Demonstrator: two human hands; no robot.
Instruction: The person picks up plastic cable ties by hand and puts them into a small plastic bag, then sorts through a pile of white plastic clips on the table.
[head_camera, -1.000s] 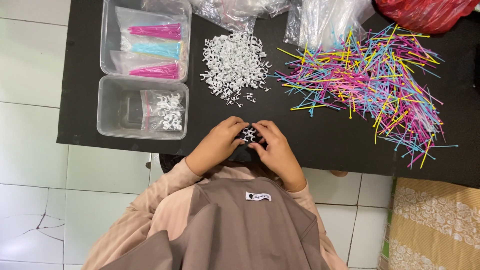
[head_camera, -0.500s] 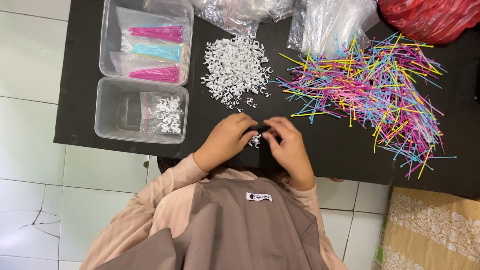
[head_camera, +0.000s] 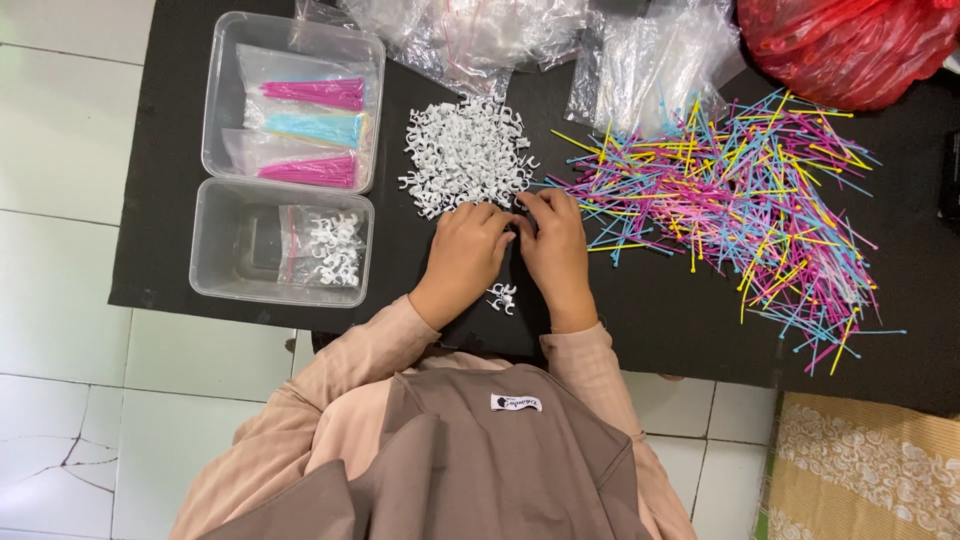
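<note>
Black mat (head_camera: 660, 320) over white floor tiles (head_camera: 60, 150) carries everything. Just past the fingertips of both hands: pile of white clips (head_camera: 465, 155). Few loose clips (head_camera: 502, 297) betw. the wrists. Right of the right hand: spread of coloured sticks (head_camera: 740, 210). Left of the left hand: 2 clear tubs (head_camera: 285, 170). Farther beyond the hands: clear bags (head_camera: 560, 45), prob. empty, & red bag (head_camera: 850, 45).

Both hands at the edge of the white clip pile

Left hand (head_camera: 462, 258) and right hand (head_camera: 553, 250) rest side by side on the black surface (head_camera: 660, 310), fingers (head_camera: 495, 215) touching the white clip pile (head_camera: 465, 152); colourful sticks (head_camera: 740, 210) lie just beside.
</note>
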